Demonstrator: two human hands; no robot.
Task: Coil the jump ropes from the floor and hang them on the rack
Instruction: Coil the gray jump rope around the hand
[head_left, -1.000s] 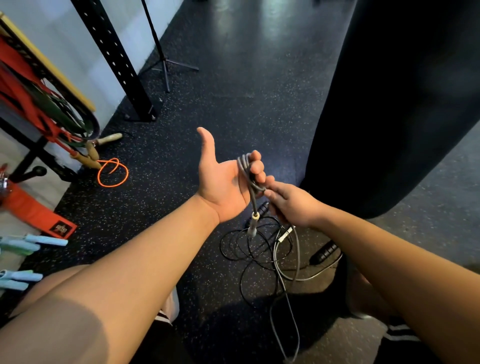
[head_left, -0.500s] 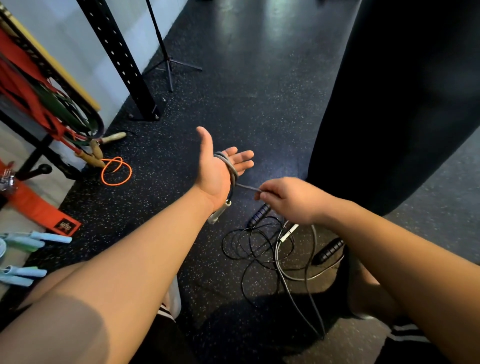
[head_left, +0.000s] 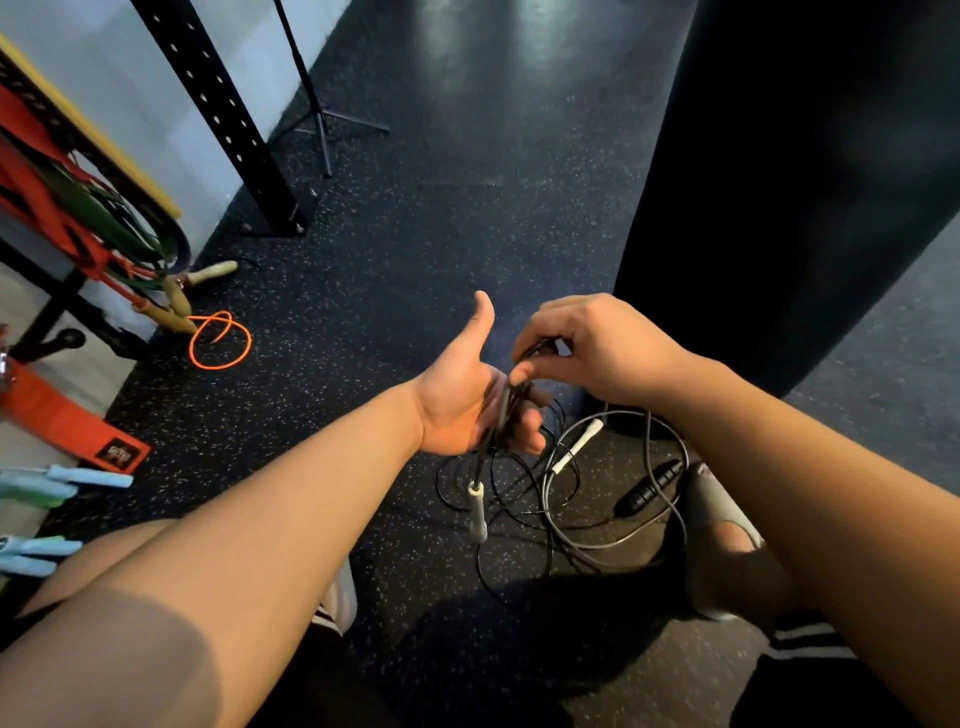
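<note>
your left hand (head_left: 457, 405) lies palm up with the thumb raised, its fingers curled round several turns of the grey jump rope (head_left: 505, 410). your right hand (head_left: 592, 348) pinches a strand of that rope just above the left fingers. one grey handle (head_left: 477, 514) dangles below the left palm, over the floor (head_left: 415, 234). beneath your hands lies a tangle of ropes (head_left: 524, 488), with a white handle (head_left: 576, 447) and a black handle (head_left: 649, 486) in it.

the cord looks thin, light and springy, probably smooth-coated, so the turns may slide off or spring open unless your left fingers close on them. the handle is the stiff, heavier part and is likely to swing. take the cord close to the coil and feed it through a loose pinch, leaving the handle for last.

the turns in your palm are blurred, so they cannot be counted, and you cannot tell which floor cord joins which handle. the rack (head_left: 52, 312) is cut off at the left edge and no free hook shows. an orange rope (head_left: 221, 340) lies on the floor just beside it.
</note>
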